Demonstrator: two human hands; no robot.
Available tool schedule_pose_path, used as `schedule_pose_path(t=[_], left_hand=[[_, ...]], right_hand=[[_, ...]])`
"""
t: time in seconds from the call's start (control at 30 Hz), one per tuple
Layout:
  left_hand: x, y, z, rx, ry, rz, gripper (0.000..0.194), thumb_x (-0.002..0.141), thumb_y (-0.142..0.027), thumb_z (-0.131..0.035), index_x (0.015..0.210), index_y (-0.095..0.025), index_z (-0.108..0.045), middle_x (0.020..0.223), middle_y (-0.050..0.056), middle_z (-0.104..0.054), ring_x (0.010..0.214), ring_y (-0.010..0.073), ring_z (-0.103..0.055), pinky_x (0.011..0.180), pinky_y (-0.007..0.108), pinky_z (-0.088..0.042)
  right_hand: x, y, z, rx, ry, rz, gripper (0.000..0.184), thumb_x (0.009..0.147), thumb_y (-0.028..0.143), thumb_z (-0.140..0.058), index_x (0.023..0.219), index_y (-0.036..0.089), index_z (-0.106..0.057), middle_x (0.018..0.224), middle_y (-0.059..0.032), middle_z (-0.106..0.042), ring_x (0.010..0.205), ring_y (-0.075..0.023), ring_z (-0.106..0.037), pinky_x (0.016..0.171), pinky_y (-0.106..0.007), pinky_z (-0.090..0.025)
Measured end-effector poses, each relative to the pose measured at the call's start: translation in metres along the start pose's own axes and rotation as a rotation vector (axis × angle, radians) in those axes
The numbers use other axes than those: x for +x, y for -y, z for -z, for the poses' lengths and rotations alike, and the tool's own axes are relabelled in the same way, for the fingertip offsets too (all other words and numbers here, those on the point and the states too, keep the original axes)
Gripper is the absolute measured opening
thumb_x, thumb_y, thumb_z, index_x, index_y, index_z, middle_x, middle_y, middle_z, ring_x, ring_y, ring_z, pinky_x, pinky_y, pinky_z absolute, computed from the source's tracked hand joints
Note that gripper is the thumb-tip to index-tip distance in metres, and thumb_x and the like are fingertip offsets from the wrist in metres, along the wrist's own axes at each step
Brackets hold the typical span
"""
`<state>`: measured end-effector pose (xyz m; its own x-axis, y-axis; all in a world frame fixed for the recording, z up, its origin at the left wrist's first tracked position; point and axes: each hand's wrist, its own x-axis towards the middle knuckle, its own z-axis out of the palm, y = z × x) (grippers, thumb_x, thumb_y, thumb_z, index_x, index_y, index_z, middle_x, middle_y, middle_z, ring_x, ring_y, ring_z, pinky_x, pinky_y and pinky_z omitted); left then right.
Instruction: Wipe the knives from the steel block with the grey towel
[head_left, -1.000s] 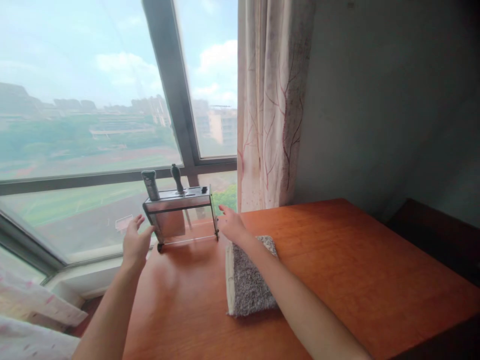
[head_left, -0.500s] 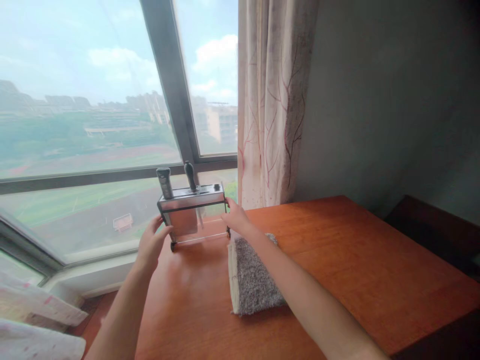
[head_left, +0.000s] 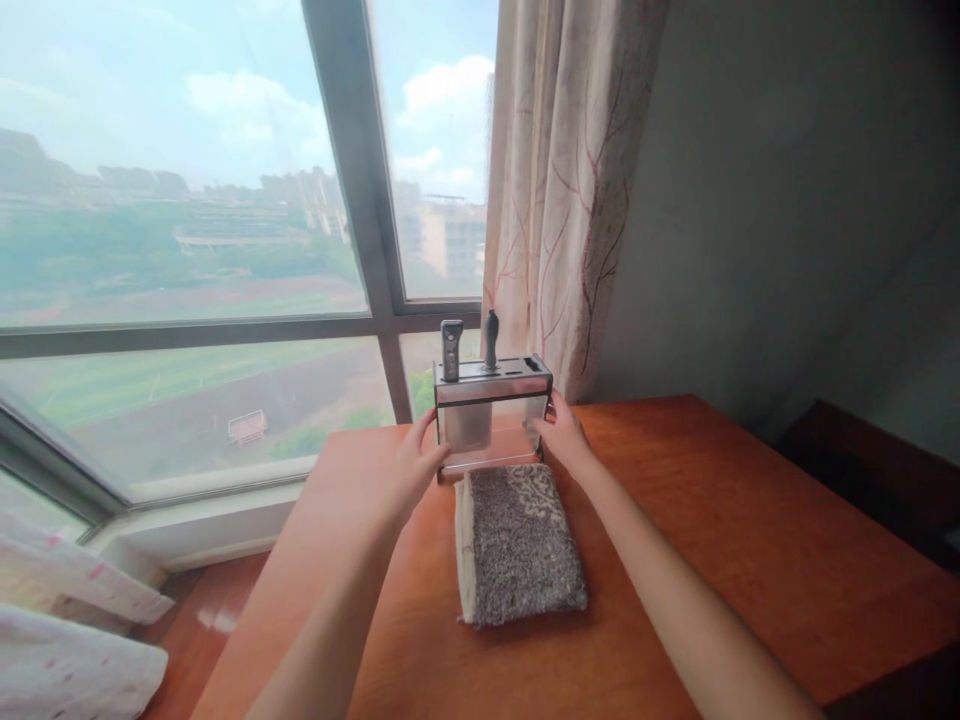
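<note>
left hand [head_left: 411, 468] and right hand [head_left: 564, 438] have the knife rack [head_left: 487, 388] by opposite ends, fingers [head_left: 433, 459] curled partway round, prob for balance

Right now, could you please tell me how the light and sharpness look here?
Head view: bright, hazy window, dark wall at right; head view: pale sheen on the table's left side; head view: knife rack slightly soft.

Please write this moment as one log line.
left hand: grips left end, silver metal knife rack; right hand: grips right end; in front: folded grey fuzzy cloth
</note>
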<state>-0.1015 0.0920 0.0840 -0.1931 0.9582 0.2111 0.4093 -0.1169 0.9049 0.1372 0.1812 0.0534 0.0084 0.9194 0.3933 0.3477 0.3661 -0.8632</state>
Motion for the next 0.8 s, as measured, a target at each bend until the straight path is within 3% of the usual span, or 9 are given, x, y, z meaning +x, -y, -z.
schedule_pose_path(t=[0.13,0.23,0.33,0.47,0.53,0.6,0.63,0.7,0.8], left_hand=[[0.003,-0.004,-0.025,-0.134,0.021,0.045,0.068,0.071,-0.023,-0.058,0.137,-0.021,-0.042,0.143,0.009,-0.043,0.123,0.0335,-0.046,0.096,0.044,-0.043],[0.005,-0.004,-0.032,-0.167,0.023,0.085,0.072,0.07,-0.025,-0.06,0.139,-0.022,-0.039,0.141,0.01,-0.044,0.117,0.0355,-0.051,0.089,0.045,-0.047],[0.005,0.002,-0.033,-0.152,0.021,0.081,0.074,0.071,-0.027,-0.06,0.14,-0.022,-0.036,0.144,0.01,-0.041,0.123,0.0358,-0.045,0.094,0.046,-0.044],[-0.001,0.023,-0.03,-0.051,-0.145,0.023,0.067,0.074,-0.029,-0.059,0.136,-0.017,-0.037,0.145,0.014,-0.037,0.131,0.0311,-0.036,0.102,0.043,-0.036],[-0.009,0.035,-0.026,-0.005,-0.23,0.064,0.056,0.076,-0.031,-0.056,0.128,-0.015,-0.043,0.137,0.016,-0.045,0.124,0.0285,-0.044,0.097,0.04,-0.039],[-0.018,0.046,-0.023,0.087,-0.261,0.12,0.039,0.077,-0.032,-0.053,0.111,-0.014,-0.051,0.116,0.014,-0.058,0.106,0.0253,-0.055,0.087,0.036,-0.044],[-0.023,0.051,-0.022,0.162,-0.232,0.134,0.029,0.078,-0.032,-0.051,0.101,-0.015,-0.054,0.102,0.011,-0.062,0.095,0.0236,-0.059,0.081,0.035,-0.045],[-0.032,0.058,-0.023,0.324,-0.061,0.125,0.016,0.08,-0.033,-0.047,0.082,-0.018,-0.054,0.08,0.005,-0.062,0.077,0.0208,-0.059,0.07,0.032,-0.043],[-0.044,0.062,-0.032,0.464,0.213,0.124,0.021,0.081,-0.038,-0.047,0.071,-0.02,-0.05,0.067,0.002,-0.059,0.068,0.0194,-0.058,0.062,0.028,-0.038]], right_hand=[[-0.002,-0.004,0.013,-0.016,-0.07,-0.024,0.053,0.07,0.013,-0.053,0.122,0.024,-0.051,0.104,-0.0052,-0.068,0.095,-0.02,-0.064,0.086,-0.034,-0.049],[-0.003,-0.004,0.017,0.002,-0.06,-0.016,0.054,0.07,0.013,-0.054,0.122,0.024,-0.051,0.105,-0.0049,-0.069,0.097,-0.0201,-0.063,0.089,-0.034,-0.047],[-0.006,-0.008,0.019,0.013,-0.054,-0.011,0.054,0.07,0.016,-0.057,0.123,0.024,-0.051,0.109,-0.0053,-0.067,0.104,-0.0207,-0.06,0.093,-0.036,-0.044],[-0.024,-0.033,0.019,-0.002,-0.13,-0.128,0.056,0.071,0.02,-0.055,0.126,0.023,-0.048,0.119,-0.0077,-0.062,0.11,-0.0221,-0.056,0.097,-0.038,-0.041],[-0.041,-0.05,0.019,-0.012,-0.177,-0.236,0.054,0.071,0.021,-0.052,0.125,0.021,-0.049,0.123,-0.01,-0.058,0.106,-0.0225,-0.059,0.094,-0.037,-0.044],[-0.06,-0.065,0.018,-0.04,-0.185,-0.305,0.054,0.07,0.022,-0.053,0.124,0.017,-0.049,0.124,-0.0127,-0.057,0.098,-0.0232,-0.062,0.09,-0.038,-0.046],[-0.069,-0.07,0.018,-0.048,-0.189,-0.317,0.055,0.07,0.023,-0.053,0.124,0.015,-0.048,0.123,-0.0146,-0.057,0.095,-0.0241,-0.062,0.089,-0.039,-0.047],[-0.084,-0.073,0.019,-0.114,-0.169,-0.31,0.052,0.072,0.024,-0.052,0.123,0.013,-0.05,0.111,-0.0146,-0.062,0.087,-0.0244,-0.063,0.085,-0.04,-0.047],[-0.098,-0.062,0.018,-0.246,-0.003,-0.246,0.041,0.077,0.03,-0.052,0.116,0.015,-0.057,0.084,-0.0101,-0.068,0.083,-0.0271,-0.065,0.083,-0.041,-0.046]])
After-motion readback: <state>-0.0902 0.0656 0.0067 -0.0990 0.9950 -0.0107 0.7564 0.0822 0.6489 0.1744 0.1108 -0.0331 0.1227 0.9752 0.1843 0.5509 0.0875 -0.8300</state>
